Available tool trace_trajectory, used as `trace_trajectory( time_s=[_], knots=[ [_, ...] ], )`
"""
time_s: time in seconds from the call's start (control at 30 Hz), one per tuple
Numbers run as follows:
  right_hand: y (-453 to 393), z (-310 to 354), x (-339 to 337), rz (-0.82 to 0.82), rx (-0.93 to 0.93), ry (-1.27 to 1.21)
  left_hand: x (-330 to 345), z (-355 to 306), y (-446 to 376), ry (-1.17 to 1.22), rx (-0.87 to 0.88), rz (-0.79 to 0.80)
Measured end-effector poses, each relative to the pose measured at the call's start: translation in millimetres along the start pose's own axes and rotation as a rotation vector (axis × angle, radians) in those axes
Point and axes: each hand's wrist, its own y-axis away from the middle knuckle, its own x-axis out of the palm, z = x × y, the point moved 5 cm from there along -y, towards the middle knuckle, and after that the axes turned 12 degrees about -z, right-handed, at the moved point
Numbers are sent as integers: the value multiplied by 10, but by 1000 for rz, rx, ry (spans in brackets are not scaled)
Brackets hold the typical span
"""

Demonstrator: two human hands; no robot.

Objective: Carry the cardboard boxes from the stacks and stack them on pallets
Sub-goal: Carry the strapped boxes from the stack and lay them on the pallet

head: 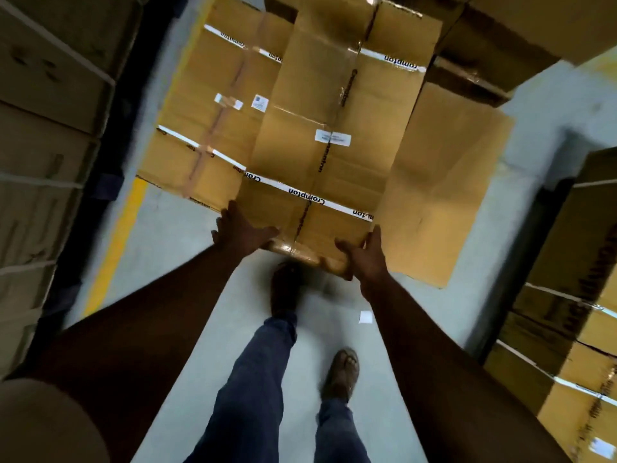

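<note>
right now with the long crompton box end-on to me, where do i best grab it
Probably at the near end's two bottom corners, one hand from each side, as the left hand and right hand do. The cardboard box is long and narrow, so gripping its short end from both sides steadies it.

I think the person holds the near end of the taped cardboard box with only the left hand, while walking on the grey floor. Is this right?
Not quite. In the head view both hands hold the near end of the taped cardboard box: the left hand and the right hand. The grey floor is right.

"Crompton" printed repeatedly on white strapping tape [310, 197] across the held cardboard box [334, 128], same word on centre seam tape, white label [333, 138] print too small to read
</note>
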Motion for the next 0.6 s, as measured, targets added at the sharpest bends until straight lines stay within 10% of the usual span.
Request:
trace_trajectory(
  time_s=[0.13, 0.27, 0.6],
  knots=[
    [-175, 2, -63, -195, -103, 121, 183, 265, -617, 182, -8, 80],
    [-360, -68, 44, 14, 49, 26, -31, 45, -402, 261, -41, 99],
    [530, -113, -766, -75, -263, -121, -533, 125, 813, 422, 68, -128]
  ],
)
